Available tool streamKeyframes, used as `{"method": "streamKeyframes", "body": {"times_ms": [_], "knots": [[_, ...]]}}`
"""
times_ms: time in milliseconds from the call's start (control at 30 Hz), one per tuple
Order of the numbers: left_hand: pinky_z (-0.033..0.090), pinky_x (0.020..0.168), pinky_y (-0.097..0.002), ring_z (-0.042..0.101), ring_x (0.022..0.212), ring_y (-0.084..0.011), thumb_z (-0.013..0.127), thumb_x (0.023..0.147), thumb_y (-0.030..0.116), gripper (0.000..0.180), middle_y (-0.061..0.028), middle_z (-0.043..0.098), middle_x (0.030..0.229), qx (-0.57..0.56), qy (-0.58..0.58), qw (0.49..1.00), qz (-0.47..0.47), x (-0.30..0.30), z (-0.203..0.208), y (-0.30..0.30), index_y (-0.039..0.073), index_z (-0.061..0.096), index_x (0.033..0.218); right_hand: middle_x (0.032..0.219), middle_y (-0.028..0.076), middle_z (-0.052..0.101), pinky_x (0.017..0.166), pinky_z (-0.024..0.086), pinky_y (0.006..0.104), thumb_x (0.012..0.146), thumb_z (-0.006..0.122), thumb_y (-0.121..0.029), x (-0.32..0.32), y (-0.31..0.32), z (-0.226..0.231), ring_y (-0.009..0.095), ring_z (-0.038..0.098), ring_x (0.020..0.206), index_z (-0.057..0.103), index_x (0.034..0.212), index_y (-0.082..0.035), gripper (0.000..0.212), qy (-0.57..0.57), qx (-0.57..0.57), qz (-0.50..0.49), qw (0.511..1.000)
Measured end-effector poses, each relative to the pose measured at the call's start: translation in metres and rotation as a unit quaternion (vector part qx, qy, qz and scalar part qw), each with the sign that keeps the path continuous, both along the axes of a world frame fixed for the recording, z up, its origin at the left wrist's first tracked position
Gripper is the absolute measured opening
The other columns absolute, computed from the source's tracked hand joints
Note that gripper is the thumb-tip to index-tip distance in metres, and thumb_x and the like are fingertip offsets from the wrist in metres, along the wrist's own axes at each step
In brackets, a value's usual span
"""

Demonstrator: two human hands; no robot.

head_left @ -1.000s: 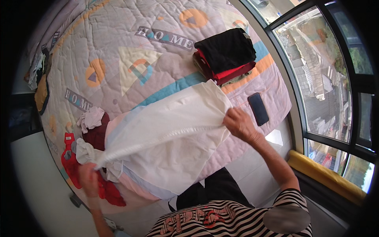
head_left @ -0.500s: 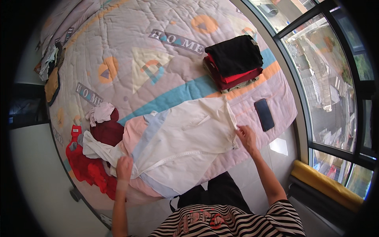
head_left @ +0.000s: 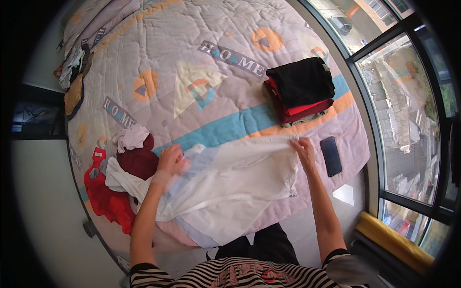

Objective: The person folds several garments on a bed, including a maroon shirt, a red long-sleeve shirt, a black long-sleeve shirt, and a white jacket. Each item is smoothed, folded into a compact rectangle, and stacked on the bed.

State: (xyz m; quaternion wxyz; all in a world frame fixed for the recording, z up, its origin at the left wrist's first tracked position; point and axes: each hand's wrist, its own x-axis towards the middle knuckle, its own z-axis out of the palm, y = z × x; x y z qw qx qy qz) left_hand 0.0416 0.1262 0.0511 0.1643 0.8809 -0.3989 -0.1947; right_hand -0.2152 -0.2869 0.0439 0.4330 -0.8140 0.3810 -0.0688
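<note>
A white garment [head_left: 240, 177], apparently trousers with the waistband at the right, lies spread near the bed's front edge. Pale blue cloth [head_left: 198, 165] and pink cloth show beside and under it at the left. My right hand [head_left: 303, 148] pinches the far corner of the waistband, fingers closed on the fabric. My left hand [head_left: 170, 161] is over the far left part, by the pink and blue cloth. Its fingers look curled but are smeared by motion, so whether they grip any cloth is unclear.
A folded stack of clothes [head_left: 301, 84], black on top, sits beyond my right hand, with a dark phone [head_left: 331, 156] to the right. Rumpled red [head_left: 110, 197], maroon [head_left: 132, 161] and pale pink clothes [head_left: 132, 138] lie at the left. Windows [head_left: 408, 115] line the right side.
My left hand has moved from the near left side of the white garment to its far side. My right hand has shifted up to the waistband's far corner.
</note>
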Motion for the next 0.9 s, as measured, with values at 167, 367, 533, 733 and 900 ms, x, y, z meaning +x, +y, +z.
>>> {"method": "streamKeyframes", "body": {"times_ms": [167,367,533,733,900], "knots": [[0.035,0.092,-0.0412,0.048,0.110,-0.0302,0.073,0.064,0.020,0.037,-0.0118,0.050,0.123,0.049,0.046,0.997,-0.047,-0.033,0.032,0.010,0.010,0.057,0.096,0.109,0.010,0.051,0.080,0.045,0.0314,0.072,0.071,-0.021,-0.055,-0.004,-0.009,0.021,0.053,0.096,0.066,0.092,-0.001,0.029,-0.046,0.139,0.012,0.989],[0.040,0.089,-0.0403,0.049,0.109,-0.0325,0.071,0.064,0.019,0.064,-0.0122,0.044,0.127,0.011,0.074,0.997,-0.004,-0.009,0.025,-0.027,0.014,0.045,0.123,0.107,0.008,0.051,0.078,0.045,0.0305,0.066,0.074,-0.015,-0.008,-0.009,-0.018,0.020,0.052,0.096,0.066,0.089,0.001,0.029,-0.043,0.149,0.081,0.985],[0.045,0.082,-0.0371,0.054,0.100,-0.0321,0.068,0.067,0.019,0.056,-0.0094,0.046,0.124,0.077,0.153,0.980,-0.097,-0.014,0.008,-0.032,0.013,0.049,0.120,0.079,0.003,0.064,0.071,0.045,0.0260,0.068,0.068,-0.011,0.007,-0.001,0.033,0.013,0.059,0.072,0.064,0.088,0.000,0.023,-0.044,0.296,0.024,0.954],[0.047,0.076,-0.0388,0.058,0.095,-0.0276,0.074,0.060,0.029,0.036,-0.0070,0.053,0.121,0.048,0.162,0.985,-0.022,-0.079,0.106,0.025,0.005,0.060,0.082,0.068,0.000,0.055,0.058,0.042,0.0241,0.059,0.064,-0.012,-0.063,0.019,0.153,0.010,0.052,0.063,0.057,0.073,0.000,0.019,-0.081,0.268,-0.045,0.959],[0.041,0.085,-0.0395,0.052,0.106,-0.0292,0.075,0.054,0.024,0.028,-0.0107,0.056,0.116,0.040,-0.012,0.997,-0.059,-0.090,0.185,0.076,0.006,0.059,0.068,0.070,-0.002,0.051,0.061,0.040,0.0218,0.057,0.070,-0.011,-0.089,0.035,0.190,0.008,0.050,0.065,0.055,0.078,-0.003,0.027,-0.101,0.282,-0.089,0.950]]}}
